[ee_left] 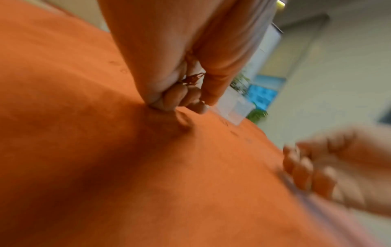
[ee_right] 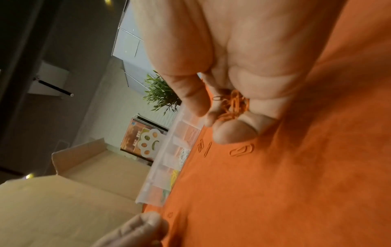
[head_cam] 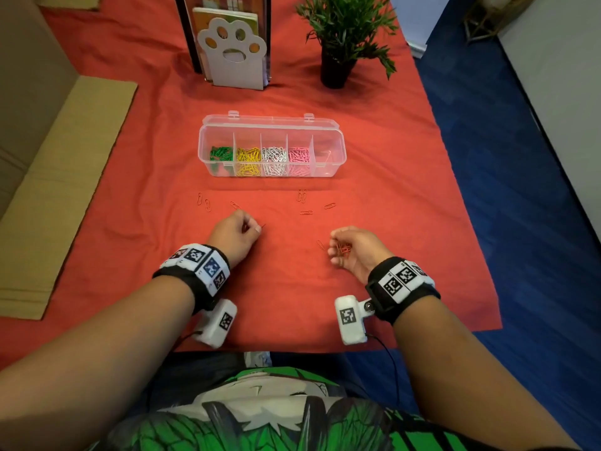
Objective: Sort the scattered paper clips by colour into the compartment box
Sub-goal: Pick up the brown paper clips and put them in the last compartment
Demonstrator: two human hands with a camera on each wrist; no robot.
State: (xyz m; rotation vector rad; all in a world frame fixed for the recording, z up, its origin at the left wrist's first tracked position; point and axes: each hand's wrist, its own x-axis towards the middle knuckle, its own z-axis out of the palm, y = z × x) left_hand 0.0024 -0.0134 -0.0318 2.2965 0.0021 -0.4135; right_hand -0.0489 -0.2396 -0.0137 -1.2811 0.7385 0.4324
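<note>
A clear compartment box (head_cam: 335, 141) stands open mid-table, holding green, yellow, white and pink clips in separate cells, with one clip in the rightmost cell. Several orange clips (head_cam: 301, 195) lie scattered on the red cloth in front of it. My left hand (head_cam: 239, 234) rests on the cloth with its fingers curled round a few orange clips (ee_left: 193, 78). My right hand (head_cam: 349, 250), palm turned up, cups a small bunch of orange clips (ee_right: 233, 104). One loose clip (head_cam: 321, 245) lies just left of its fingertips.
A paw-shaped white bookend (head_cam: 234, 55) with books and a potted plant (head_cam: 344, 37) stand behind the box. Flattened cardboard (head_cam: 61, 190) lies along the table's left side. Blue floor (head_cam: 507, 196) drops off to the right of the cloth edge.
</note>
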